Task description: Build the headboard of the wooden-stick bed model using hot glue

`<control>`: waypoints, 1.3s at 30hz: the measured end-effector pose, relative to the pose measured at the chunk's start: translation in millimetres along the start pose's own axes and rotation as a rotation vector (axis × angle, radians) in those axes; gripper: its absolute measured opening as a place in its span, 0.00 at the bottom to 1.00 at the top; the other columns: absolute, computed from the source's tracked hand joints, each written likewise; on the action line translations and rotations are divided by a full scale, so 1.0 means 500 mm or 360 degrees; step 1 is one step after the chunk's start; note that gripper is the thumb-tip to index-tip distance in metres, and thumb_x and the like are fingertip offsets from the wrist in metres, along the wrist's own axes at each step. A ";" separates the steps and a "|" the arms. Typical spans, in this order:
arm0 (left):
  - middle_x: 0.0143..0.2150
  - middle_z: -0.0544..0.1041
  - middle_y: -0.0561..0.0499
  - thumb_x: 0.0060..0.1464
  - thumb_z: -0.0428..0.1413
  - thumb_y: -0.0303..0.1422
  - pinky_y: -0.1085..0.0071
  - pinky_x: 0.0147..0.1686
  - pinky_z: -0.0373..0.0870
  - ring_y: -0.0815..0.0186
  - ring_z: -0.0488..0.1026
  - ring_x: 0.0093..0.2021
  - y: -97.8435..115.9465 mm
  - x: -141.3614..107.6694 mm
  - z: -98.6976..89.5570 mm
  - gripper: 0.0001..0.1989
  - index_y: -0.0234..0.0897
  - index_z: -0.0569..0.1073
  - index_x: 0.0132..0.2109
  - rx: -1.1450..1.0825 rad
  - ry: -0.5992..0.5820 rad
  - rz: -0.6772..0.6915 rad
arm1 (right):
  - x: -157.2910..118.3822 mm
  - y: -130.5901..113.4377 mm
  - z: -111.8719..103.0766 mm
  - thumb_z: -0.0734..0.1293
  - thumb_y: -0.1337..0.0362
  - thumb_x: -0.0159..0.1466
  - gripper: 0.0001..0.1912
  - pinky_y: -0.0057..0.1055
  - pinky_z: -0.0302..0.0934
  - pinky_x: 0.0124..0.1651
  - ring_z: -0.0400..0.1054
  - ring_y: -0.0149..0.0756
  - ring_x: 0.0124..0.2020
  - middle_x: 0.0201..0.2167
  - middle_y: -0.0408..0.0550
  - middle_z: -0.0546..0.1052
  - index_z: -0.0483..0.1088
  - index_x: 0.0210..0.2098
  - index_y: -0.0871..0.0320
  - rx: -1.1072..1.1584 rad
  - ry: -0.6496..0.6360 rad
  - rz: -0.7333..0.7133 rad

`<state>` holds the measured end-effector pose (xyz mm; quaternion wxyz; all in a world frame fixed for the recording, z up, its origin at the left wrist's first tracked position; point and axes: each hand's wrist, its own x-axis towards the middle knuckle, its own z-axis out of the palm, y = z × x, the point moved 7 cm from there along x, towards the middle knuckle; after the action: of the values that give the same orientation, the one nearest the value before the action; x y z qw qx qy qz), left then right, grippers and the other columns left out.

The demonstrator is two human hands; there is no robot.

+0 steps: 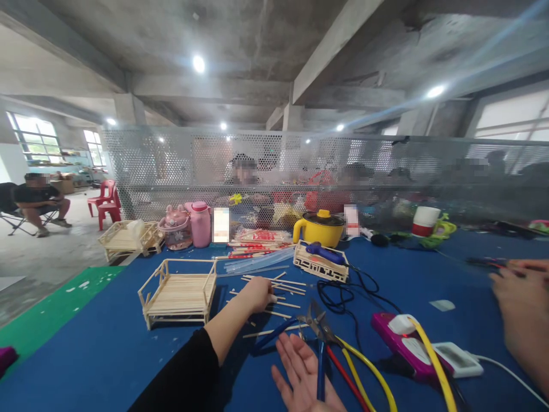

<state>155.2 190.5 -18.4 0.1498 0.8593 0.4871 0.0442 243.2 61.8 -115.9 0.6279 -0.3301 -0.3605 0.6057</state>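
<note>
Blue table point(107, 343): skinny sticks point(295, 283) mid-frame look light and snappy; pinch their middles. Left hand point(258, 294) curls, can't tell its grip; right hand point(300, 372) lies open.

Workshop: bare concrete ceiling point(240, 34); blue worktable point(98, 337) holds pliers point(319, 326), wooden sticks point(274, 286) left of yellow pot point(321, 230), glue gun point(325, 252) below it.

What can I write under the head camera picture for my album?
Left hand among loose sticks, right hand open by a blue-handled tool, and a stick-built frame on the blue table.
</note>
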 end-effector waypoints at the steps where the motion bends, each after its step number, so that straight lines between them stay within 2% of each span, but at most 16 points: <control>1: 0.47 0.73 0.46 0.58 0.53 0.36 0.60 0.43 0.71 0.62 0.73 0.44 -0.001 0.000 0.002 0.13 0.34 0.70 0.48 0.0006 -0.0015 -0.0006 | 0.000 0.003 0.000 0.64 0.69 0.40 0.28 0.52 0.59 0.52 0.59 0.52 0.59 0.49 0.37 0.75 0.74 0.38 0.36 0.0005 0.0004 0.0002; 5: 0.49 0.72 0.46 0.58 0.53 0.36 0.59 0.44 0.71 0.62 0.72 0.46 0.000 0.002 0.006 0.14 0.35 0.70 0.49 0.0056 -0.0005 -0.0061 | -0.009 0.008 0.010 0.62 0.69 0.43 0.26 0.50 0.57 0.55 0.55 0.48 0.62 0.51 0.37 0.74 0.73 0.39 0.36 0.0101 0.0016 0.0020; 8: 0.49 0.72 0.45 0.58 0.53 0.36 0.58 0.45 0.71 0.61 0.72 0.46 0.004 0.006 0.007 0.15 0.35 0.69 0.50 0.0097 0.0005 -0.0085 | -0.025 -0.004 0.034 0.60 0.72 0.39 0.33 0.52 0.51 0.59 0.54 0.45 0.63 0.55 0.41 0.71 0.72 0.43 0.42 0.0241 0.0003 -0.0004; 11: 0.50 0.72 0.45 0.58 0.53 0.36 0.58 0.45 0.71 0.61 0.71 0.46 0.011 0.009 0.000 0.15 0.35 0.69 0.50 0.0120 -0.0013 -0.0034 | -0.045 -0.023 0.061 0.58 0.73 0.36 0.38 0.50 0.48 0.61 0.53 0.42 0.63 0.56 0.45 0.70 0.72 0.47 0.48 0.0450 0.0008 -0.0061; 15: 0.50 0.72 0.46 0.58 0.53 0.36 0.59 0.45 0.70 0.61 0.71 0.46 0.018 0.008 -0.005 0.14 0.36 0.70 0.49 0.0141 -0.0037 0.0014 | -0.050 -0.024 0.069 0.57 0.75 0.37 0.36 0.49 0.51 0.59 0.58 0.42 0.60 0.53 0.46 0.73 0.73 0.44 0.49 0.0519 0.0126 -0.0073; 22: 0.50 0.71 0.45 0.58 0.53 0.36 0.58 0.45 0.71 0.60 0.71 0.47 0.020 0.012 0.012 0.16 0.34 0.68 0.51 0.0144 0.0109 -0.0158 | -0.047 -0.019 0.066 0.60 0.75 0.41 0.32 0.48 0.53 0.58 0.60 0.43 0.59 0.53 0.47 0.73 0.73 0.44 0.48 0.0496 0.0248 -0.0116; 26: 0.51 0.71 0.45 0.59 0.52 0.36 0.58 0.44 0.71 0.61 0.72 0.46 -0.004 0.042 -0.013 0.17 0.35 0.67 0.53 0.0069 0.0243 -0.0230 | -0.050 -0.028 0.074 0.59 0.74 0.39 0.33 0.48 0.52 0.58 0.58 0.43 0.60 0.53 0.46 0.73 0.73 0.44 0.48 0.0493 0.0199 -0.0084; 30: 0.51 0.71 0.45 0.58 0.53 0.36 0.58 0.44 0.71 0.61 0.72 0.46 -0.006 0.093 -0.029 0.17 0.35 0.67 0.52 0.0033 0.0215 -0.0236 | -0.044 -0.021 0.065 0.59 0.74 0.36 0.35 0.48 0.53 0.58 0.54 0.45 0.63 0.54 0.47 0.72 0.74 0.42 0.49 0.0534 0.0186 0.0012; 36: 0.50 0.71 0.45 0.58 0.53 0.36 0.59 0.43 0.71 0.61 0.72 0.45 0.023 0.137 -0.009 0.16 0.35 0.68 0.51 0.0066 0.0076 -0.0245 | -0.033 0.001 0.049 0.64 0.73 0.42 0.23 0.50 0.55 0.56 0.56 0.48 0.61 0.51 0.49 0.74 0.74 0.37 0.50 0.0613 0.0389 0.0131; 39: 0.50 0.71 0.45 0.58 0.53 0.36 0.59 0.44 0.71 0.61 0.72 0.46 0.031 0.126 -0.031 0.15 0.35 0.69 0.51 0.0081 0.0114 -0.0271 | -0.033 -0.006 0.053 0.67 0.67 0.47 0.17 0.50 0.55 0.56 0.57 0.48 0.61 0.51 0.50 0.74 0.74 0.37 0.50 0.0637 0.0368 0.0160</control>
<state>197.4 240.2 -3.6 0.1135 0.8163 0.5642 0.0495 222.0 44.5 -100.3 0.6870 -0.2839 -0.1419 0.6537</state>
